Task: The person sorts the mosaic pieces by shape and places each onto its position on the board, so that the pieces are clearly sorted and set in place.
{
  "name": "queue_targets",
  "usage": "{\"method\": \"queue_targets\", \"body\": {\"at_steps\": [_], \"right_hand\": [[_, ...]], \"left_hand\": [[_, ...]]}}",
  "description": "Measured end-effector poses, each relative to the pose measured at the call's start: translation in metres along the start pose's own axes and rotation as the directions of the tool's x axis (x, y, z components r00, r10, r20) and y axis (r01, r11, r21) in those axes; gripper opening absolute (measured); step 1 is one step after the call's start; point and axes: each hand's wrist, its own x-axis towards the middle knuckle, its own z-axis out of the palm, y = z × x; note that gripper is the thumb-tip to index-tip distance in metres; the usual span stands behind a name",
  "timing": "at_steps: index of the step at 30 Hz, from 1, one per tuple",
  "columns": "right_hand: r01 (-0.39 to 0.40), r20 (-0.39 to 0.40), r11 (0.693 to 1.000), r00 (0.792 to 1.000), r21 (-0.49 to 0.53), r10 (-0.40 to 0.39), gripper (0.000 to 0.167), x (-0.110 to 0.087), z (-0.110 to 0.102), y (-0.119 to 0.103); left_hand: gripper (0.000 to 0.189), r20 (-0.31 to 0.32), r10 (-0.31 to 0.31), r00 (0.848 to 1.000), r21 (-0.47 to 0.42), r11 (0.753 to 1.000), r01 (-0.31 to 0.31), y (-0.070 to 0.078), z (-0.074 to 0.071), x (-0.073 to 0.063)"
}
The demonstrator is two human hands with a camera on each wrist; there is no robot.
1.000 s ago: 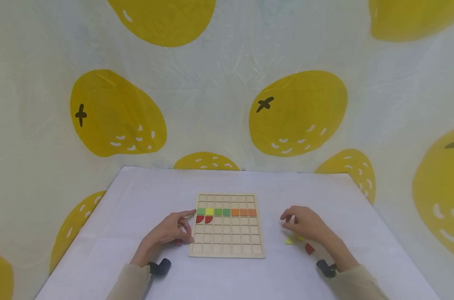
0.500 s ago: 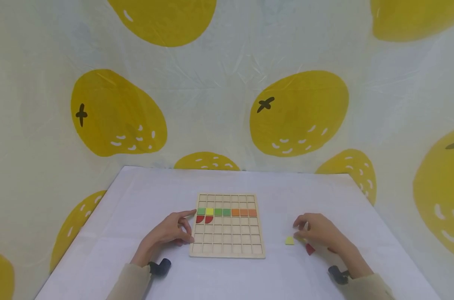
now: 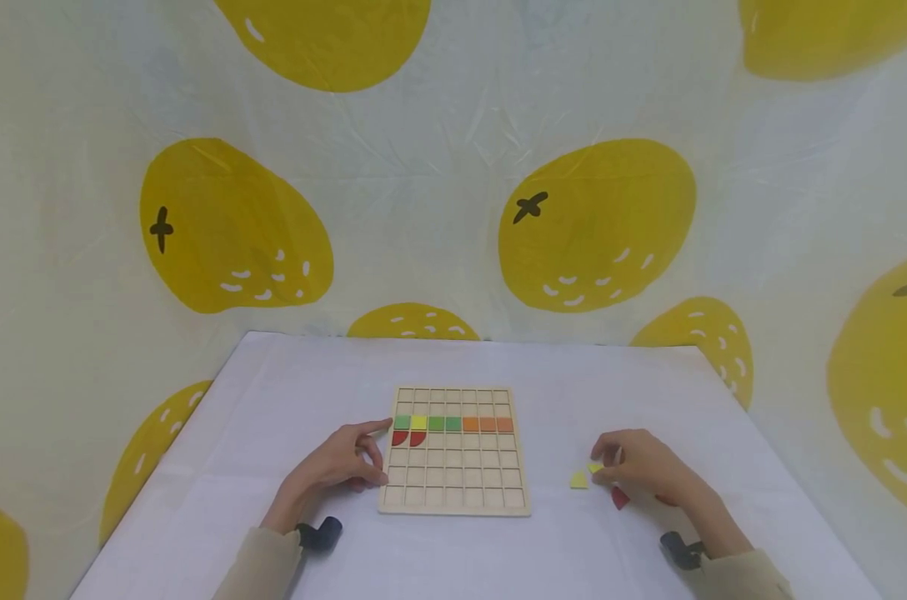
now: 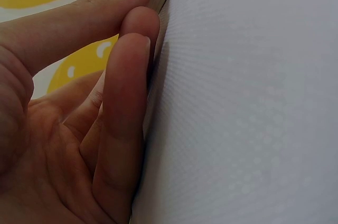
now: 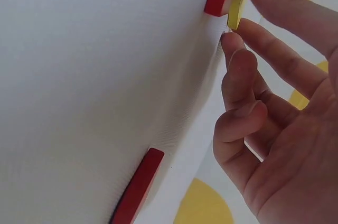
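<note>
A wooden grid board [image 3: 453, 477] lies on the table, with green, yellow and orange square tiles [image 3: 436, 424] along one row. Below that row, two red quarter-circle tiles [image 3: 418, 438] sit at the left. My left hand [image 3: 341, 458] touches the board's left edge with the index fingertip and thumb. To the right of the board, my right hand [image 3: 637, 461] pinches a small yellow tile [image 5: 236, 8] between thumb and index finger, low over the table. Another yellow tile [image 3: 578, 481] lies just left of it, and a red tile [image 3: 620, 497] lies below the fingers.
A further red tile [image 5: 138, 187] lies under the right wrist, partly hidden in the head view. The white-covered table [image 3: 453, 558] ends at the back against a hanging cloth [image 3: 416, 208] printed with yellow fruit.
My right hand has moved right and slightly down from beside the board, and a yellow tile now shows between its thumb and index finger. The left hand stays in place.
</note>
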Motion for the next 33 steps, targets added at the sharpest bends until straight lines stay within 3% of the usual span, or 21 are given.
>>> {"method": "queue_targets", "body": {"at_steps": [9, 24, 33], "right_hand": [[-0.057, 0.034, 0.998, 0.998, 0.022, 0.056, 0.019, 0.0022, -0.0022, -0.0033], [-0.038, -0.023, 0.999, 0.999, -0.023, 0.037, 0.029, 0.0057, -0.0032, -0.0025], [-0.025, -0.034, 0.998, 0.999, -0.050, 0.023, 0.021, 0.0063, -0.0028, -0.0010]], "left_hand": [[0.094, -0.014, -0.010, 1.000, 0.017, 1.000, 0.010, 0.0011, 0.0018, -0.0001], [0.094, -0.013, -0.004, 1.000, 0.015, 1.000, 0.005, 0.0004, 0.0011, 0.0003], [0.095, -0.001, 0.016, 1.000, 0.016, 1.000, -0.016, -0.0010, -0.0004, 0.0009]]}}
